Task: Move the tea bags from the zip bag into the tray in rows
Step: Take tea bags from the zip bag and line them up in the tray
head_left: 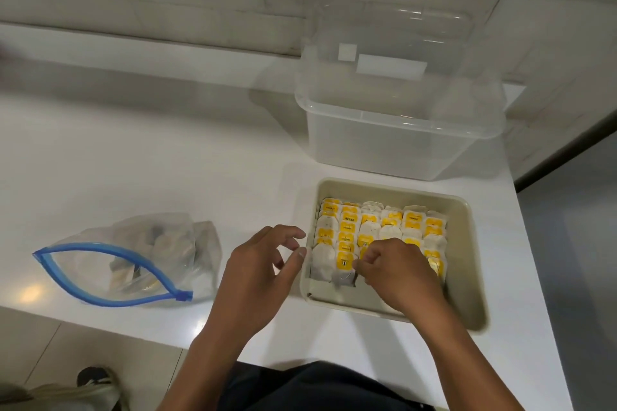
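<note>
Two bare hands work over a beige tray (467, 243) at the counter's (167, 160) right edge. Several columns of tea bags (347, 230) already fill most of it, overlapped like shingles with yellow tags showing, so each column stays tidy and leaves room for the next. The near strip of the tray floor is bare.

The right hand (397, 270) reaches inside, fingers curled in a tight grip at the front of a middle column; it seems to be pinching a bag into place, though the bag itself is hidden under the fingers. The left hand (263, 264) hovers at the tray's left rim, fingers loosely spread and holding nothing, probably ready to steady the rows or fetch more.

The zip bag (133, 260) lies to the left, well apart from the tray, mouth gaping toward the person for easy reach. A few bags remain inside. Behind the tray stands a clear tub (394, 143).
</note>
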A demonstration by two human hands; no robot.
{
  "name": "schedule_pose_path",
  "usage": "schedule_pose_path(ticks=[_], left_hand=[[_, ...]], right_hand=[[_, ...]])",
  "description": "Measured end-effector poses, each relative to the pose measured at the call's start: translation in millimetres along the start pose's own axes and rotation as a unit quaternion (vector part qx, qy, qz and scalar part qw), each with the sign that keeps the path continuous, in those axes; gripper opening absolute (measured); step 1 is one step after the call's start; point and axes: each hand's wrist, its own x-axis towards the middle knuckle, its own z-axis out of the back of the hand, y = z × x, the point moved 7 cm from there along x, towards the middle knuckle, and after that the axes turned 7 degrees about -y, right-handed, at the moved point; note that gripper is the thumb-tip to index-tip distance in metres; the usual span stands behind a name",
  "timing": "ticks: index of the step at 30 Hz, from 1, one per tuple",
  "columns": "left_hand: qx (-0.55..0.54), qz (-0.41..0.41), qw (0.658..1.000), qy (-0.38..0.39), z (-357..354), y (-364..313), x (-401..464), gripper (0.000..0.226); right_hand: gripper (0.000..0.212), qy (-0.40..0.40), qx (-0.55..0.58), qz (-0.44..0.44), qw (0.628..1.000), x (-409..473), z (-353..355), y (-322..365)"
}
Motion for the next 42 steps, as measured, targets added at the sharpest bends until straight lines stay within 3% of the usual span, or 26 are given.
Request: schedule_pose_path(ticks=[8,18,24,27,29,31,35,42], left_hand=[[-0.040,-0.011,0.998,-0.046,38,-5,-16,0.016],[-0.074,-0.006,0.993,-0.095,138,29,-35,0.012],[0.014,0.042,0.979,-0.197,196,91,-50,0.018],[0.038,0.127,0.949,-0.284,215,128,-61,0.027],[-0.059,0.234,0.926,-0.291,205,166,-62,0.054],[-0.171,0.300,0.904,-0.251,186,193,-58,0.078],[-0.165,0.303,0.926,-0.152,165,217,-39,0.089],[-0.182,0.293,0.925,-0.157,177,244,-33,0.079]], right_hand=[[0.017,-0.045,0.069,0.109,0.991,-36,24,83],[0.011,0.030,0.160,0.214,0.963,-103,-16,207],[0.013,0.102,0.206,0.225,0.947,-129,-72,266],[0.031,0.148,0.162,0.251,0.943,-142,-103,290],[0.041,0.166,0.104,0.270,0.943,-144,-125,300],[0.045,0.177,0.035,0.273,0.945,-141,-145,308],[0.027,0.146,-0.057,0.238,0.959,-116,-170,310],[0.010,0.092,-0.151,0.172,0.969,-85,-179,311]])
